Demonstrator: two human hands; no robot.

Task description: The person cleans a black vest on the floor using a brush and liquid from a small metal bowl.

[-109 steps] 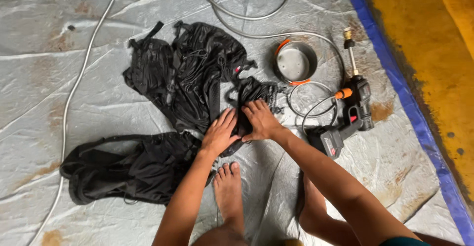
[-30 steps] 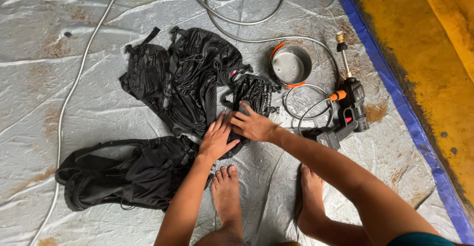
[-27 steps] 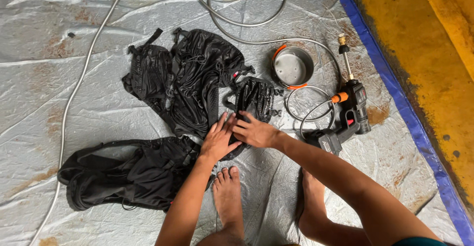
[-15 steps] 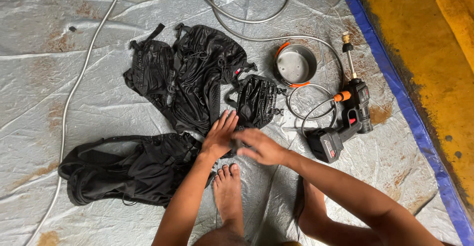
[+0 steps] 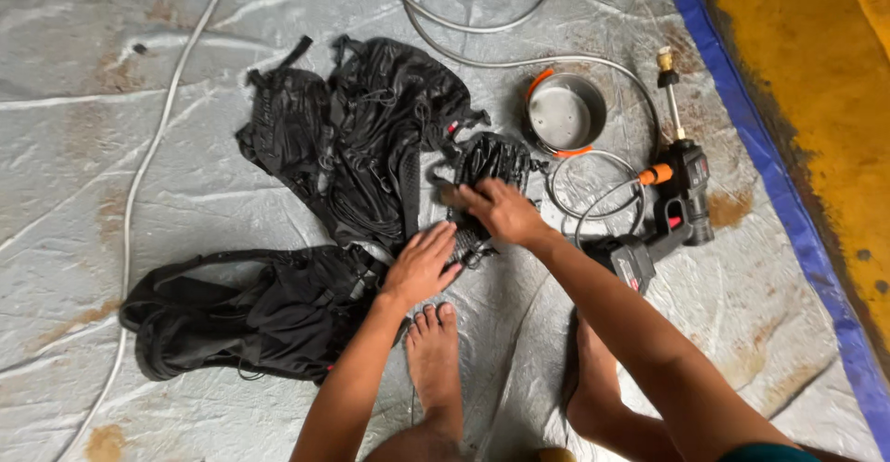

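Observation:
A black backpack [image 5: 371, 138] lies spread open and wet on a grey tarp [image 5: 139, 147]. My left hand [image 5: 422, 263] rests flat with fingers apart on the pack's lower edge, next to a black strap piece. My right hand [image 5: 496, 210] lies palm down on a small black mesh pouch [image 5: 491, 161] at the pack's right side, fingers stretched over it. A second black bag [image 5: 241, 309] lies flattened to the lower left, touching my left forearm. My bare feet [image 5: 436, 351] stand just below the hands.
A small metal pot [image 5: 564, 112] with an orange handle sits right of the pouch. A black cordless spray gun [image 5: 672, 207] with a brass nozzle lies further right, a hose [image 5: 593, 184] coiled beside it. A white hose [image 5: 148, 165] crosses the left. A blue tarp edge [image 5: 788, 202] borders yellow ground.
My right hand has moved forward from near my left hand back onto the mesh pouch. The left hand has stayed on the pack's lower edge.

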